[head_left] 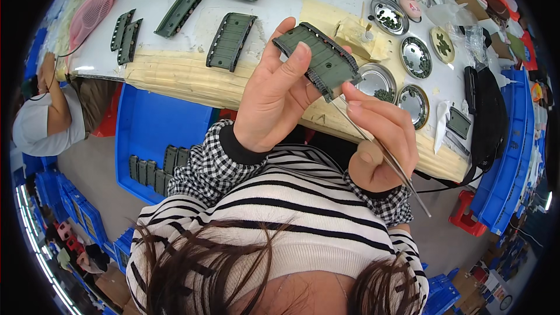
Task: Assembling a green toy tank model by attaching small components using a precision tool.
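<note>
My left hand (271, 93) holds up a green model tank hull (324, 58) with dark tracks along both sides, its thumb on the flat green face. In my right hand (382, 131) is a pair of metal tweezers (402, 172), slanting up to the left. The tweezers' tips and the right fingertips are close to the hull's near right end; whether they touch it I cannot tell. Any small part between the tips is too small to make out. A similar tracked hull (231, 42) lies on the table just left of my left hand.
More green hull parts (179, 13) lie at the table's left and back. Metal dishes (416, 57) of small green pieces stand at the right, near a yellowish block (364, 38). A blue bin (157, 111) holds several hulls below the table edge. Another person (49, 111) sits at far left.
</note>
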`<state>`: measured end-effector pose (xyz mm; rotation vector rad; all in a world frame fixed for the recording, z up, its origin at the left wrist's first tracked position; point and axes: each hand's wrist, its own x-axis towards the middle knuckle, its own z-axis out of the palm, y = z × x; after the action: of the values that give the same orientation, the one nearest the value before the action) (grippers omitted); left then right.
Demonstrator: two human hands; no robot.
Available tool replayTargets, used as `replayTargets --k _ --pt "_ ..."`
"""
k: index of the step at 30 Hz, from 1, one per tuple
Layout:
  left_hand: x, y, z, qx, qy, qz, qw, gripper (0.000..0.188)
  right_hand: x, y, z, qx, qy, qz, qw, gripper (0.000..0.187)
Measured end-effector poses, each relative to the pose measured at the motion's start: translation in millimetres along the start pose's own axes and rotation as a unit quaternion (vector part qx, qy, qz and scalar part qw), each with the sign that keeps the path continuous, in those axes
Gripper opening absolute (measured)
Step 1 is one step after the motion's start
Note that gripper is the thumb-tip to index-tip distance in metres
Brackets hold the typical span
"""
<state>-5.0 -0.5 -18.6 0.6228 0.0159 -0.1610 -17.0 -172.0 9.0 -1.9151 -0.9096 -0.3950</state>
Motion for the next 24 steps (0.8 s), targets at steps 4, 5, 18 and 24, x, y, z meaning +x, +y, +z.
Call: replayTargets --k 4,5,18,24 --pt "3 3 -3 -0.068 0.009 -0.042 0.997 0.039 -11 8 0 0.089 0.076 -0.009 0.993 0.032" --pt "4 5 -3 -0.088 0.014 -0.055 0.994 0.039 -14 7 2 0.095 0.103 -0.012 0.99 0.032" --pt "20 12 1 -0.254 0.062 -0.127 0.957 0.063 -6 3 2 -0.02 0.085 0.04 0.995 0.021" --pt "18 9 -2 -0.266 0.043 -0.136 0.953 0.063 16 7 8 -0.143 0.075 0.047 0.986 0.03"
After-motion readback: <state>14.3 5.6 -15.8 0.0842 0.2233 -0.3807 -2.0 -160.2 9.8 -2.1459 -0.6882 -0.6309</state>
